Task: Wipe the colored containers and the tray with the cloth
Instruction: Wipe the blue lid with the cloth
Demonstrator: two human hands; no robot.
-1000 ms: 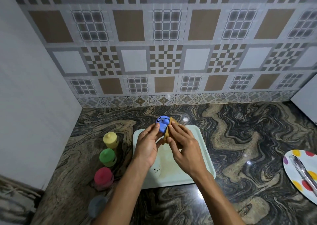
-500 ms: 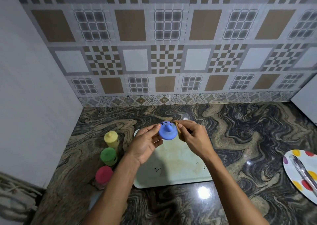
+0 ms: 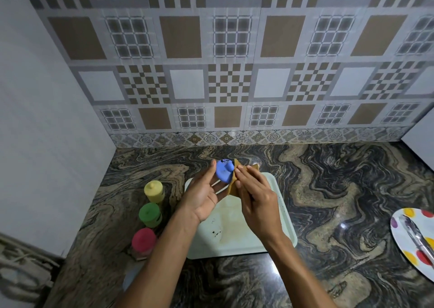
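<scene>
My left hand (image 3: pixel 203 194) holds a blue container (image 3: pixel 224 171) above the far end of a pale tray (image 3: pixel 281 204). My right hand (image 3: pixel 257 196) presses a tan cloth (image 3: pixel 232 185) against the blue container's right side, and the hand hides most of the cloth. Dark specks and a brownish stain mark the tray floor. Left of the tray a yellow container (image 3: pixel 154 191), a green container (image 3: pixel 149 214) and a red container (image 3: pixel 143 241) stand in a row on the marble counter.
A white plate with coloured dots (image 3: pixel 415 237) holding metal tongs (image 3: pixel 416 238) lies at the right edge. A greyish object (image 3: pixel 131 282) shows partly behind my left forearm. A white wall bounds the counter on the left, patterned tiles at the back.
The blue container has tilted in my left hand and the cloth now lies flat against its right side; half a second ago only a small edge of cloth was pinched beside it.
</scene>
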